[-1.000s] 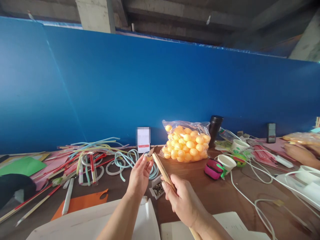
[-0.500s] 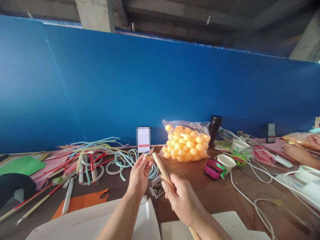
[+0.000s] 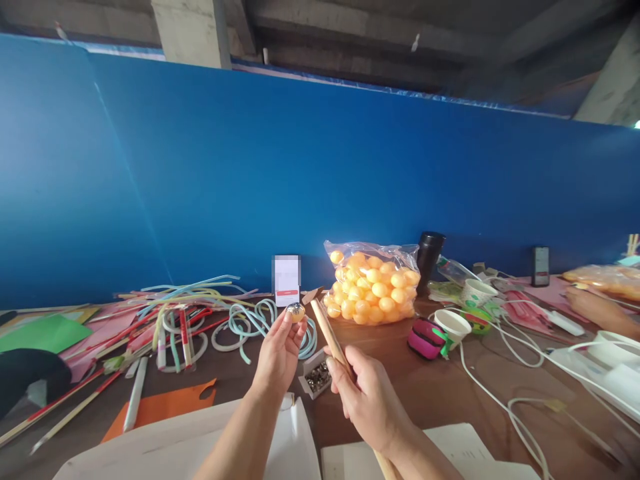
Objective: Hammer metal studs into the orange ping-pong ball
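Observation:
My left hand point(image 3: 280, 350) is closed, its fingertips pinching a small orange ball point(image 3: 295, 316) with a shiny silvery top. My right hand point(image 3: 367, 393) wraps around the pale wooden handle of a hammer point(image 3: 327, 333). The hammer's dull brownish head is raised just right of the ball, apart from it. Below and between my hands, a small open box point(image 3: 316, 375) holds many tiny shiny metal pieces, too small to name surely.
A clear bag of orange balls point(image 3: 373, 290) stands behind my right hand. Coiled tubes point(image 3: 250, 320) and a phone point(image 3: 287, 280) lie or stand behind the left. A purple pouch point(image 3: 424, 338), paper cups point(image 3: 453, 325) and cables are right. A co-worker's hand point(image 3: 595, 308) is far right.
The hammer head has moved away from the ball, to the right and slightly up. More of the ball's silvery top shows. Both grips stay closed.

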A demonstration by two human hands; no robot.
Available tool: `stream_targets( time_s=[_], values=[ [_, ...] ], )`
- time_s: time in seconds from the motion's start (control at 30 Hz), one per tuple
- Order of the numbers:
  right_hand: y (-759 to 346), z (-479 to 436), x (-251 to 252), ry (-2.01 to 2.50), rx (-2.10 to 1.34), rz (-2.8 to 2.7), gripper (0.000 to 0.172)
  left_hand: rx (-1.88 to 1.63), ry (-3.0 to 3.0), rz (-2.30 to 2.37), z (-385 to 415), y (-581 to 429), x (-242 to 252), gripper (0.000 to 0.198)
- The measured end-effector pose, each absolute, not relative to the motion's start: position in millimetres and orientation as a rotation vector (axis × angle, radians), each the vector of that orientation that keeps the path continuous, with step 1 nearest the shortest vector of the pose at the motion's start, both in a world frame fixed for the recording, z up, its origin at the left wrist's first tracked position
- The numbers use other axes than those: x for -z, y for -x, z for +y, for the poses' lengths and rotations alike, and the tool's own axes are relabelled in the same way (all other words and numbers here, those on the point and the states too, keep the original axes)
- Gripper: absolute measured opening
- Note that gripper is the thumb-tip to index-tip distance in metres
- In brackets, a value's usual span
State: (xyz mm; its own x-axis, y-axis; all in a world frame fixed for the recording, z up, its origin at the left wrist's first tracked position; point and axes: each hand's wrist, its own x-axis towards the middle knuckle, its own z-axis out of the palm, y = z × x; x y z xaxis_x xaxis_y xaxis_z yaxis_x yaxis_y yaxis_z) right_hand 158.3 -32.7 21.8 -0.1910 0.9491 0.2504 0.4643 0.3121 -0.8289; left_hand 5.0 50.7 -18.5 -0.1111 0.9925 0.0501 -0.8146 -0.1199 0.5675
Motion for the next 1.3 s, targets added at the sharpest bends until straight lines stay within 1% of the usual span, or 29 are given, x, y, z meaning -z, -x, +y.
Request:
stream_targets(
  time_s=[0.1,0.27,0.37,1.3],
  values=[
    [-157.4,-34.4,-23.0,1.284,-0.735,-1.853,0.025,-1.641,-0.49,0.476,51.2,-5.1,19.5,0.016],
    [-156.5,-35.3,-25.4,1.297,-0.638,-1.952,0.024,-1.634,-0.516,0.522,53.1,-5.3,21.3,0.02],
    [-156.5,-34.1,-24.9,1.305,-0.623,-1.934,0.023,-1.643,-0.505,0.52,53.5,-5.2,21.3,0.019],
    [-156.1,-33.2,-23.6,1.309,-0.647,-1.917,0.025,-1.666,-0.543,0.562,52.3,-5.4,20.7,0.025]
  ],
)
